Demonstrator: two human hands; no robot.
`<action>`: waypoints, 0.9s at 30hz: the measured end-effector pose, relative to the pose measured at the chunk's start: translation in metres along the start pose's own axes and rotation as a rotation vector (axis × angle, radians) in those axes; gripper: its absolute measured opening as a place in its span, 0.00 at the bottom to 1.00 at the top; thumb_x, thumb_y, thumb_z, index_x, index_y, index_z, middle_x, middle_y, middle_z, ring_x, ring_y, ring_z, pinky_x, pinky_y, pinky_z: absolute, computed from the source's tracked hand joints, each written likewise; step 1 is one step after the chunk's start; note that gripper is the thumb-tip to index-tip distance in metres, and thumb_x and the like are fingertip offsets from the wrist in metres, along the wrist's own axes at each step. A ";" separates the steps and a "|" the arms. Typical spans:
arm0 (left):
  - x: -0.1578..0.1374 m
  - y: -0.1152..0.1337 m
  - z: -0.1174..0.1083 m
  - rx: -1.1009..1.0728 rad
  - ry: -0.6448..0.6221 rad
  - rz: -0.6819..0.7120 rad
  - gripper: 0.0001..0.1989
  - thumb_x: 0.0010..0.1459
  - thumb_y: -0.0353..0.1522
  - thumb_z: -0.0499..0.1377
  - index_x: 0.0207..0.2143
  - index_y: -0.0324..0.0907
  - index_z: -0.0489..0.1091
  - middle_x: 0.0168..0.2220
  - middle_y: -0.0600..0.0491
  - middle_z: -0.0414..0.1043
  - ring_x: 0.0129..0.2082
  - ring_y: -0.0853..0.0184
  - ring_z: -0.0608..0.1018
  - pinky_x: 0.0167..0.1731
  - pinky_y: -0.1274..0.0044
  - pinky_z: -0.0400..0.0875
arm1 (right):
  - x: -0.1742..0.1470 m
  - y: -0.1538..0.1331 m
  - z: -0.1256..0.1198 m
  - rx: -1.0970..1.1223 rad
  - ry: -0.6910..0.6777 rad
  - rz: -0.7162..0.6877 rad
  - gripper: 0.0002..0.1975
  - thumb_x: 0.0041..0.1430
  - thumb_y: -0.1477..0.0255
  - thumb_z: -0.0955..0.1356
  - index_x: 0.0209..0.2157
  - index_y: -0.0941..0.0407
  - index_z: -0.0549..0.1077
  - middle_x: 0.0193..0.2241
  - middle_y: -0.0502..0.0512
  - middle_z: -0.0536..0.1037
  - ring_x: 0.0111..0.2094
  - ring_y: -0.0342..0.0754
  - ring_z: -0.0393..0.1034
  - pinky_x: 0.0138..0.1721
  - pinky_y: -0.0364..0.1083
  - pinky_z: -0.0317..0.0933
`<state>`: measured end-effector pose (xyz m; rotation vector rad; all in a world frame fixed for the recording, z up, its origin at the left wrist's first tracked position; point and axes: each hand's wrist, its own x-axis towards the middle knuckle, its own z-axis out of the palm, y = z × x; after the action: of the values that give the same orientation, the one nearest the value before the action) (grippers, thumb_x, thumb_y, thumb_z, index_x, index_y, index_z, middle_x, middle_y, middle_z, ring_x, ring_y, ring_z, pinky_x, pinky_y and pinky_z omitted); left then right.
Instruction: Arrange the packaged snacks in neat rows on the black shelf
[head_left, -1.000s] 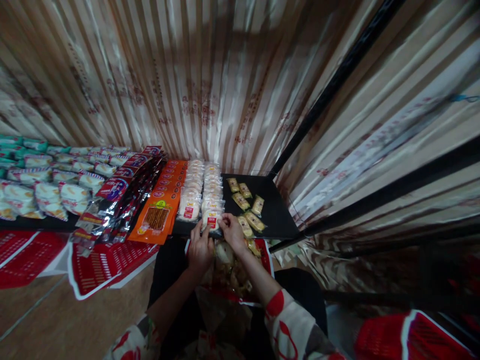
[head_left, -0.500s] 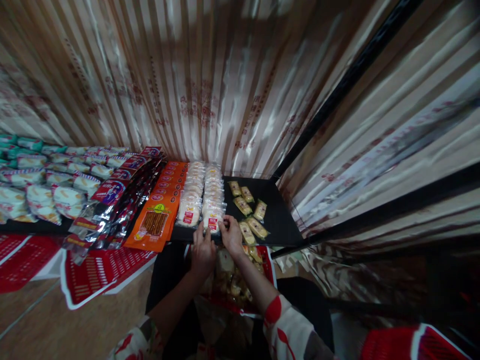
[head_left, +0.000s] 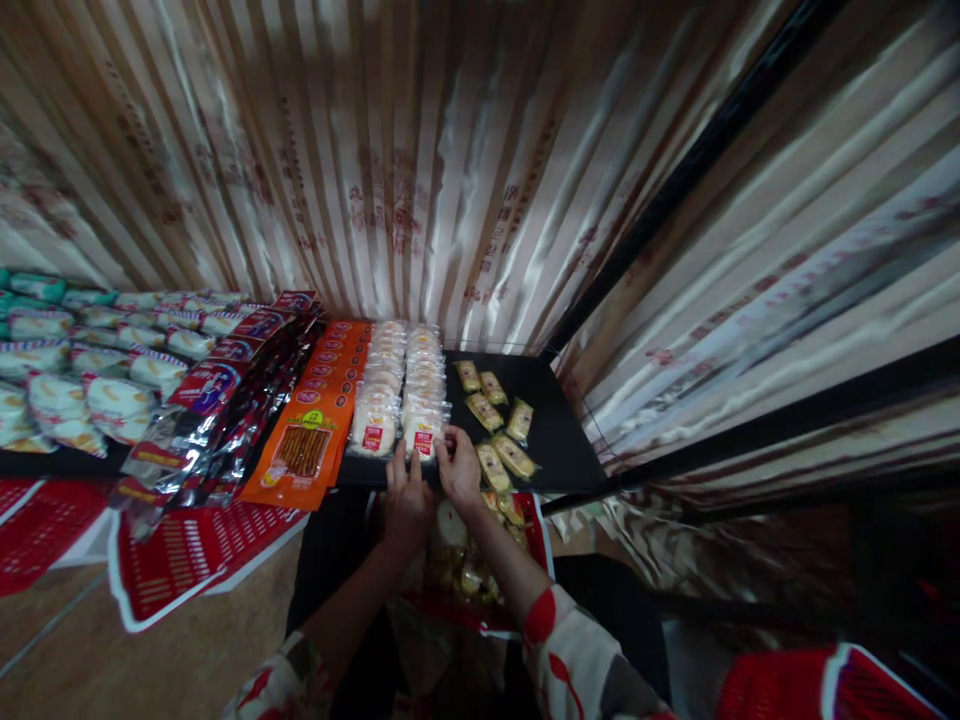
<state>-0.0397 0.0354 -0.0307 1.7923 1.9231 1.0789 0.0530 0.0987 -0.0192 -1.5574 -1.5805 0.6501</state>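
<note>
Two rows of clear-wrapped round white crackers with red labels lie on the black shelf [head_left: 566, 430]. At the front of the right-hand row, a white cracker packet [head_left: 421, 425] is held between my hands. The fingers of my left hand [head_left: 406, 508] press its near edge, bent and close together. From the right side, my right hand [head_left: 460, 470] pinches its corner with thumb and fingers. Beside it, the left row ends in a similar cracker packet [head_left: 373, 430]. Several small yellow wrapped snacks [head_left: 487, 410] lie loosely to the right.
Below the shelf edge, a red basket [head_left: 541, 535] with more yellow snacks rests at my lap. Orange snack packs [head_left: 300, 450], dark red pouches [head_left: 217, 400] and white bags [head_left: 120, 405] line the shelf leftward. Red baskets [head_left: 180, 560] stand underneath. Black frame bars [head_left: 675, 180] and a draped sheet [head_left: 405, 150] enclose the back.
The view has shifted slightly, so the goods at left appear a little further left. Both hands stay at the same front cracker packet.
</note>
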 end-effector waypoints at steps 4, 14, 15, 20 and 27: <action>-0.004 -0.002 0.002 -0.006 -0.001 0.022 0.27 0.52 0.24 0.47 0.56 0.30 0.57 0.60 0.37 0.50 0.59 0.53 0.55 0.55 0.61 0.56 | -0.003 0.000 0.000 0.032 0.004 0.008 0.15 0.56 0.67 0.61 0.43 0.58 0.67 0.38 0.59 0.73 0.36 0.48 0.70 0.37 0.47 0.66; -0.032 -0.007 -0.010 0.031 -0.005 0.110 0.16 0.58 0.27 0.47 0.46 0.37 0.67 0.52 0.41 0.62 0.52 0.59 0.65 0.52 0.66 0.61 | -0.052 0.015 -0.011 0.063 0.099 -0.100 0.17 0.57 0.71 0.59 0.47 0.59 0.65 0.42 0.62 0.71 0.42 0.49 0.68 0.45 0.49 0.63; -0.039 -0.008 -0.010 0.042 -0.036 0.122 0.15 0.58 0.28 0.48 0.44 0.38 0.68 0.50 0.42 0.64 0.50 0.60 0.67 0.51 0.66 0.62 | -0.062 0.017 -0.014 0.032 0.092 -0.119 0.15 0.57 0.71 0.58 0.45 0.59 0.67 0.41 0.62 0.72 0.41 0.49 0.68 0.45 0.49 0.63; -0.072 -0.015 0.000 0.120 -0.244 0.103 0.15 0.57 0.27 0.48 0.44 0.39 0.68 0.48 0.44 0.67 0.50 0.60 0.68 0.50 0.66 0.62 | -0.105 0.045 -0.022 -0.159 -0.121 -0.183 0.14 0.57 0.73 0.57 0.40 0.58 0.70 0.39 0.61 0.74 0.43 0.50 0.67 0.47 0.52 0.61; -0.087 -0.017 0.016 0.089 -0.502 -0.098 0.24 0.54 0.23 0.46 0.54 0.32 0.59 0.53 0.41 0.64 0.54 0.61 0.65 0.55 0.70 0.58 | -0.132 0.095 -0.015 -0.294 -0.239 -0.200 0.22 0.55 0.75 0.60 0.52 0.57 0.66 0.52 0.62 0.69 0.56 0.55 0.58 0.56 0.59 0.51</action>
<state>-0.0254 -0.0412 -0.0768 1.7772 1.7413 0.4546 0.1074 -0.0230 -0.1132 -1.5442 -2.0577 0.5254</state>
